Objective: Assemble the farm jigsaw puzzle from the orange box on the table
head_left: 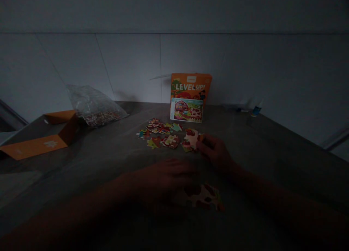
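Two bare human forearms and hands, dim light. Bare, tapering left forearm (81, 207), uncovered from frame edge to wrist; bare left hand (166, 178) smeared by blur, finger outlines soft, nails unreadable. Bare, tapering right forearm (272, 196) likewise uncovered as far as it shows, narrowing at the wrist; bare right hand (215, 149) clearer, rounded knuckles, slim fingers, finer detail lost in shadow. Lower forearm edges fade into darkness.

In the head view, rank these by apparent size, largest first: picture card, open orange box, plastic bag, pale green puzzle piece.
1. Open orange box
2. Plastic bag
3. Picture card
4. Pale green puzzle piece
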### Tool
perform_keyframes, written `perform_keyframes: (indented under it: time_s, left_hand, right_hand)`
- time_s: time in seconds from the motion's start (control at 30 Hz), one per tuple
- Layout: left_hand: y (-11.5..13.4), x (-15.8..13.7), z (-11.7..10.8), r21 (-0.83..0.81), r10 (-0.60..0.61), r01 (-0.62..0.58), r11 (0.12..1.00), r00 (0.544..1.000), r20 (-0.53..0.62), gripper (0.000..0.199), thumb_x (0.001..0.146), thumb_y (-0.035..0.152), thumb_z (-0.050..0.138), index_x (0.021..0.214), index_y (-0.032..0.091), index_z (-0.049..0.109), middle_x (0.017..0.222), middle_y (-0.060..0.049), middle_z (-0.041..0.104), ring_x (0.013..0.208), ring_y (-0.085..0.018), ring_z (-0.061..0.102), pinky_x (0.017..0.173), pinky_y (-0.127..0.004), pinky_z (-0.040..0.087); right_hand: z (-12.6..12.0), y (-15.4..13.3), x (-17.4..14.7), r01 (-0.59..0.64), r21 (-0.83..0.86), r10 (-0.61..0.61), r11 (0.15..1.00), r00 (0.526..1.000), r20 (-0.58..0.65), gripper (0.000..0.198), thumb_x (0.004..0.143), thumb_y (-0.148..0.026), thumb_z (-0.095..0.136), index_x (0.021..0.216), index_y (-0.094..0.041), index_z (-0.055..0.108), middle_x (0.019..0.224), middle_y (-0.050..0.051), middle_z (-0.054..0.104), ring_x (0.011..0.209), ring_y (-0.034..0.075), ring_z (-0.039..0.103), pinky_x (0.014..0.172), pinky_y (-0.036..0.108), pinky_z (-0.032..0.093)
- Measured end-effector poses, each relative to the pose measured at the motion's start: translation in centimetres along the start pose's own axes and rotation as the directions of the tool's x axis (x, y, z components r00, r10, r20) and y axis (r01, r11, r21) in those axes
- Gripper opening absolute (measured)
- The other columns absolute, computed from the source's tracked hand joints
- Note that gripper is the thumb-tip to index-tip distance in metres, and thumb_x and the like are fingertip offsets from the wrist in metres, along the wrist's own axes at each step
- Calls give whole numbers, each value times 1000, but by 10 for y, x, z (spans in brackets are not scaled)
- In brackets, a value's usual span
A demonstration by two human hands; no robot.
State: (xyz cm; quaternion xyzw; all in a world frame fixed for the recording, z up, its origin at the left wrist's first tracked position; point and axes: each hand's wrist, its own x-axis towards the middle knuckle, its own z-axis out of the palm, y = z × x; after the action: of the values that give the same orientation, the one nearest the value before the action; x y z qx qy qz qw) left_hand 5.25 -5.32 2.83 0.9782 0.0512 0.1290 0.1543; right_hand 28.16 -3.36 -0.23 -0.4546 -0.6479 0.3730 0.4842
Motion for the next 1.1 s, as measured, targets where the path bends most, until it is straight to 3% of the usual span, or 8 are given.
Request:
perform_keyframes:
  time_s: [0.23,0.37,0.43,0.53,0.63,0.7,0.9,1.1]
  left_hand:
    - [-15,-5,-3,-63,-68,73,995,995,74,49,77,24,67,126,22,59,137,-11,53,127,-28,49,106,-40,43]
    - [-22,-10,-8,-17,-103,104,994,994,48,47,74,30,72,119,22,62,126,-10,59,117,-29,54,103,-45,43]
    - [-24,-11,-9,-10,-114,114,993,993,23,44,74,31,73,116,21,63,122,-10,60,113,-29,55,102,-45,44]
    - [-23,-12,-10,-30,-122,123,992,992,32,43,75,29,72,117,21,63,123,-10,60,114,-27,56,102,-43,44]
    - [-22,-11,-11,-41,-124,125,991,992,39,44,77,29,71,120,21,62,125,-10,60,115,-26,55,102,-43,44]
    - [-21,-11,-12,-31,-129,130,991,991,45,45,78,30,71,121,21,62,126,-10,59,117,-27,54,104,-44,43]
    - [-22,-10,-12,-30,-131,133,991,989,61,47,76,28,71,121,22,62,126,-11,58,117,-28,54,102,-45,44]
    - [-18,-9,-13,-29,-142,144,989,988,67,48,76,27,70,123,24,62,124,-10,58,115,-28,54,101,-44,44]
  right_hand:
    - [-2,0,-3,-92,136,83,986,994,75,35,76,-50,65,71,-19,48,56,-4,48,44,7,40,38,20,28]
    - [-11,-7,-6,-167,82,132,983,936,326,40,74,-54,64,64,-18,49,53,-3,48,43,7,42,38,19,28]
    - [-16,-16,-8,-178,-40,171,983,817,552,40,74,-53,64,62,-16,53,52,-4,48,43,6,41,39,18,29]
    - [-20,-34,-12,-137,-350,367,927,533,762,34,78,-43,62,60,-15,58,51,-4,51,41,6,42,40,18,32]
    - [-21,-51,-15,-185,-605,629,774,329,704,29,81,-33,59,57,-16,59,47,-3,53,37,7,44,37,17,35]
    - [-22,-58,-15,-246,-663,707,707,254,660,29,82,-30,58,57,-16,61,44,-3,54,35,8,46,35,17,37]
    - [-23,-53,-10,-358,-679,762,641,190,619,33,80,-36,63,54,-16,63,41,-2,55,30,8,46,35,18,42]
    - [-18,-51,-12,-367,-694,782,620,218,584,35,73,-44,70,53,-16,61,44,-1,57,32,9,49,34,19,42]
